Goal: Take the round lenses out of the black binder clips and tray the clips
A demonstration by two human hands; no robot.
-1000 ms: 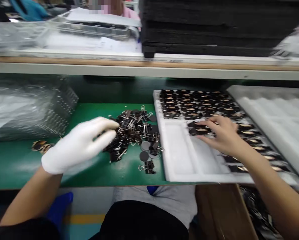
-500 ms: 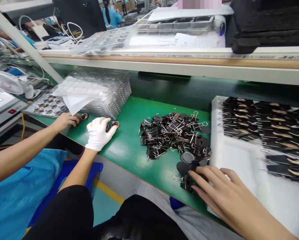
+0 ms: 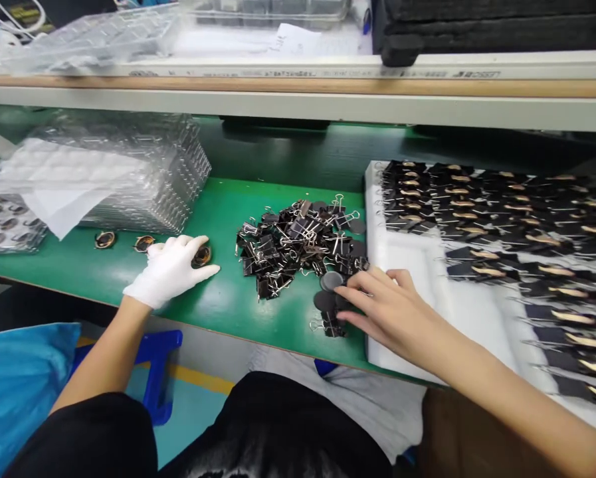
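My left hand [image 3: 173, 269], in a white glove, is low over the green bench with thumb and forefinger spread around a round metal-rimmed part [image 3: 201, 256]. I cannot tell how firmly it touches the part. Two similar round parts, one [image 3: 145, 243] beside the glove and another [image 3: 105, 239] farther left, lie on the bench. My bare right hand [image 3: 385, 305] reaches in from the right, fingers apart over several dark discs [image 3: 324, 301]. A greyish disc [image 3: 331, 281] lies just beyond its fingertips. Close to the thumb is a black binder clip [image 3: 331, 324].
A pile of black binder clips [image 3: 292, 242] covers the middle of the bench [image 3: 238, 312]. Rows of clips fill much of a white foam tray [image 3: 412, 259] at right. Stacked clear trays [image 3: 148, 192] stand at left. A shelf [image 3: 278, 99] crosses above.
The view has swung right and down, bringing in more of the tray. The co-worker's hand at left is out of sight. My right hand stays by the dark discs, my left by the round part.
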